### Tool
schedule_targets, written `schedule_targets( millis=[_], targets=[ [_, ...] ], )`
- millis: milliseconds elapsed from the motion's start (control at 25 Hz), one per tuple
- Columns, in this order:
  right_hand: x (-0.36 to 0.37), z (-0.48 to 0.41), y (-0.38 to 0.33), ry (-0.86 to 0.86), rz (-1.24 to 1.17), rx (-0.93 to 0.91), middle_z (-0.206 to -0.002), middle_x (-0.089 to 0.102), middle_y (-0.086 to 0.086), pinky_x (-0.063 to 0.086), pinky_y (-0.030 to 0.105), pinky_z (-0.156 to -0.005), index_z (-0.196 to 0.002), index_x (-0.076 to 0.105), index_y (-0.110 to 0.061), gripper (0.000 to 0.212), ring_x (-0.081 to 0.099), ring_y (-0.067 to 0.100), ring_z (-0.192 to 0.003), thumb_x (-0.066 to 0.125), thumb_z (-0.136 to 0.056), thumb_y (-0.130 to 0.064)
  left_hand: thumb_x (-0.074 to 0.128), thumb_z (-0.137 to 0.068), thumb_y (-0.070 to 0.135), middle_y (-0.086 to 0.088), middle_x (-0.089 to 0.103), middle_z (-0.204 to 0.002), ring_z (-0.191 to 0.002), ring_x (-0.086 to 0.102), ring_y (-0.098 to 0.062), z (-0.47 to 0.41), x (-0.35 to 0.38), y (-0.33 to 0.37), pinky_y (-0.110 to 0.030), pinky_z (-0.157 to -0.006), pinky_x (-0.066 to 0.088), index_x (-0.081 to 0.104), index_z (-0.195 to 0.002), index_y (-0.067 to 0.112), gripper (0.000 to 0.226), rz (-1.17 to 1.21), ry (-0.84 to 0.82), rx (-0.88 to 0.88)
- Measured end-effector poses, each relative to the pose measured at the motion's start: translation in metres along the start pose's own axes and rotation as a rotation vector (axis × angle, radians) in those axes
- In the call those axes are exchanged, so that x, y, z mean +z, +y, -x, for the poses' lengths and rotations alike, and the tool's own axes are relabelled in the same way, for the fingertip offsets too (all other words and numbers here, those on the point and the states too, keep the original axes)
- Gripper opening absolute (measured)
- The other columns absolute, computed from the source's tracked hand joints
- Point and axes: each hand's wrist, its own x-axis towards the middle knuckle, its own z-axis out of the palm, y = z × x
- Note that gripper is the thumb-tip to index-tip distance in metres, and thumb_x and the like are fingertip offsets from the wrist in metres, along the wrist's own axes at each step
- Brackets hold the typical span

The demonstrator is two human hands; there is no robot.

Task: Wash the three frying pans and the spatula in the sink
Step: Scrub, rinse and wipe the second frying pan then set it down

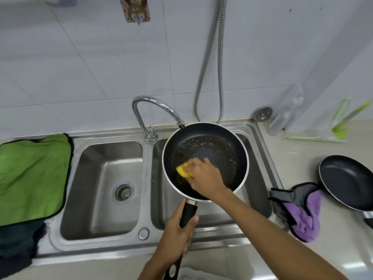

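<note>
A person stands at a double stainless steel sink set into a pale bench. The left grip is wrapped round the black handle of a dark non-stick frying pan, thumb lying along the handle, and holds the pan over the right basin, just under the spout of the curved tap. The right grip reaches into the pan from the near right, its fingertips pinching a yellow sponge and pressing it against the pan's floor on the near left side. A brown greasy film covers much of the floor around a cleaner patch at the middle.

A second frying pan sits at the bench's right edge, its rim resting on a grey and purple cloth beside the sink. A green cloth lies by the left basin. A clear bottle stands at the bench's back edge, and a metal hose hangs on the tiled wall.
</note>
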Motion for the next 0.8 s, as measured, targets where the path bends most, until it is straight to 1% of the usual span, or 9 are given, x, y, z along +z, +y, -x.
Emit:
schedule_targets(
  millis=[120, 240, 360, 440, 520, 600, 640, 720, 800],
  targets=[
    [-0.011, -0.052, 0.011, -0.027, -0.021, 0.162, -0.129, 0.055, -0.001, 0.053, 0.043, -0.093, -0.126, 0.067, -0.026, 0.036, 0.049, 0.032, -0.119, 0.067, -0.09, -0.033, 0.064, -0.102, 0.029, -0.012, 0.046, -0.072, -0.049, 0.037, -0.019, 0.002, -0.002, -0.001, -0.03, -0.042, 0.034, 0.033, -0.151, 0.057, 0.065, 0.006, 0.021, -0.031],
    [-0.024, -0.053, 0.053, -0.047, -0.043, 0.334, -0.127, 0.058, 0.005, 0.053, 0.045, -0.094, -0.12, 0.07, -0.021, 0.034, 0.052, 0.035, -0.116, 0.071, -0.087, -0.03, 0.064, -0.102, 0.028, -0.013, 0.041, -0.065, -0.045, 0.035, -0.018, 0.001, -0.008, -0.004, -0.027, -0.039, 0.034, 0.031, -0.155, 0.052, 0.067, 0.021, 0.033, -0.044],
    [-0.023, -0.012, 0.07, -0.116, -0.154, 0.377, -0.116, 0.069, 0.009, 0.053, 0.038, -0.092, -0.103, 0.078, -0.022, 0.024, 0.065, 0.035, -0.106, 0.075, -0.081, -0.029, 0.064, -0.102, 0.025, -0.013, 0.04, -0.062, -0.044, 0.035, -0.018, -0.004, -0.011, -0.008, -0.026, -0.039, 0.035, 0.03, -0.156, 0.049, 0.068, 0.01, 0.044, -0.041],
    [-0.013, 0.011, 0.053, -0.22, -0.343, 0.351, -0.107, 0.075, 0.002, 0.052, 0.03, -0.091, -0.099, 0.081, -0.026, 0.023, 0.069, 0.024, -0.101, 0.079, -0.077, -0.034, 0.063, -0.103, 0.026, -0.014, 0.042, -0.065, -0.046, 0.036, -0.02, -0.007, -0.011, -0.011, -0.027, -0.04, 0.036, 0.03, -0.156, 0.049, 0.068, -0.018, 0.044, -0.049],
    [-0.006, 0.021, 0.029, -0.233, -0.701, 0.442, -0.096, 0.077, -0.008, 0.051, 0.025, -0.085, -0.094, 0.082, -0.029, 0.018, 0.07, 0.011, -0.093, 0.081, -0.077, -0.035, 0.063, -0.103, 0.027, -0.014, 0.043, -0.066, -0.046, 0.036, -0.02, -0.008, -0.01, -0.014, -0.028, -0.04, 0.036, 0.03, -0.156, 0.05, 0.067, -0.03, 0.038, -0.067],
    [-0.013, 0.02, 0.018, -0.181, -1.223, 0.629, -0.09, 0.075, -0.004, 0.055, 0.031, -0.077, -0.097, 0.079, -0.026, 0.013, 0.07, 0.012, -0.082, 0.077, -0.083, -0.026, 0.063, -0.103, 0.026, -0.014, 0.042, -0.066, -0.045, 0.036, -0.018, -0.006, -0.008, -0.016, -0.028, -0.039, 0.035, 0.031, -0.154, 0.051, 0.065, -0.017, 0.036, -0.079],
    [-0.023, 0.017, 0.019, -0.172, -1.494, 0.681, -0.094, 0.074, 0.002, 0.057, 0.035, -0.074, -0.104, 0.076, -0.025, 0.017, 0.07, 0.015, -0.08, 0.072, -0.088, -0.022, 0.062, -0.103, 0.025, -0.014, 0.041, -0.065, -0.045, 0.035, -0.018, -0.005, -0.008, -0.016, -0.027, -0.038, 0.035, 0.032, -0.154, 0.051, 0.065, -0.006, 0.038, -0.081],
    [-0.055, 0.014, 0.036, -0.19, -1.919, 0.63, -0.114, 0.071, 0.01, 0.057, 0.038, -0.072, -0.122, 0.068, -0.023, 0.032, 0.069, 0.024, -0.088, 0.063, -0.091, -0.027, 0.062, -0.103, 0.023, -0.013, 0.039, -0.063, -0.045, 0.035, -0.017, -0.003, -0.01, -0.015, -0.026, -0.038, 0.035, 0.032, -0.154, 0.052, 0.066, -0.001, 0.049, -0.073],
    [-0.094, 0.013, 0.058, -0.2, -2.147, 0.516, -0.134, 0.061, 0.016, 0.053, 0.041, -0.079, -0.133, 0.06, -0.022, 0.049, 0.064, 0.031, -0.098, 0.06, -0.089, -0.044, 0.063, -0.103, 0.024, -0.012, 0.038, -0.061, -0.044, 0.034, -0.018, -0.003, -0.013, -0.014, -0.026, -0.037, 0.035, 0.031, -0.156, 0.051, 0.067, -0.012, 0.067, -0.054]
  ],
)
